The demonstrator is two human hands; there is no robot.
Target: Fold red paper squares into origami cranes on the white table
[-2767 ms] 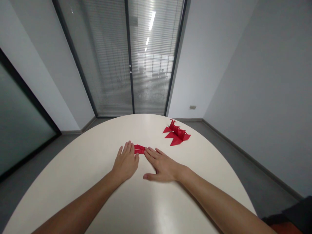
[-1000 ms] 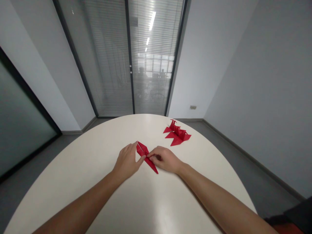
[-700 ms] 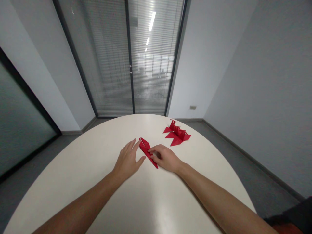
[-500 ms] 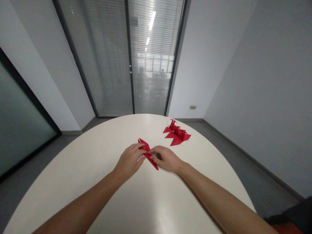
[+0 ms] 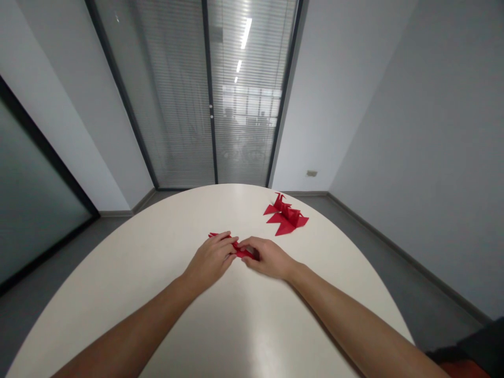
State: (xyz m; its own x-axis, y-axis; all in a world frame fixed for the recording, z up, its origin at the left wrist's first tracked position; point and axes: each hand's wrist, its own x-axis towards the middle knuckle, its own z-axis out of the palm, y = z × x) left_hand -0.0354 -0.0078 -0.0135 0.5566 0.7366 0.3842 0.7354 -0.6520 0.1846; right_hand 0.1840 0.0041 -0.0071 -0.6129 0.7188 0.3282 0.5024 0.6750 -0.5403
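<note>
A narrow piece of folded red paper [image 5: 244, 254] lies low over the table between my two hands. My left hand [image 5: 210, 258] grips its left part, fingers laid across the top, and a pointed tip sticks out beyond the knuckles. On the right part, my right hand [image 5: 273, 258] pinches the paper with curled fingers and thumb. Much of the paper is hidden under the fingers, so its exact folds cannot be made out. Beyond my right hand, red origami cranes [image 5: 289, 219] with spread wings sit close together, overlapping in view.
The round white table [image 5: 165, 315] curves away on both sides. Past its far edge stand glass panels with blinds [image 5: 177, 131]. A plain wall [image 5: 425, 157] rises at the right, and a dark object [image 5: 472, 346] shows at the lower right corner.
The red paper has turned counterclockwise in my hands, from a steep slant to a flatter one. My fingers now cover more of it. The cranes stay where they were.
</note>
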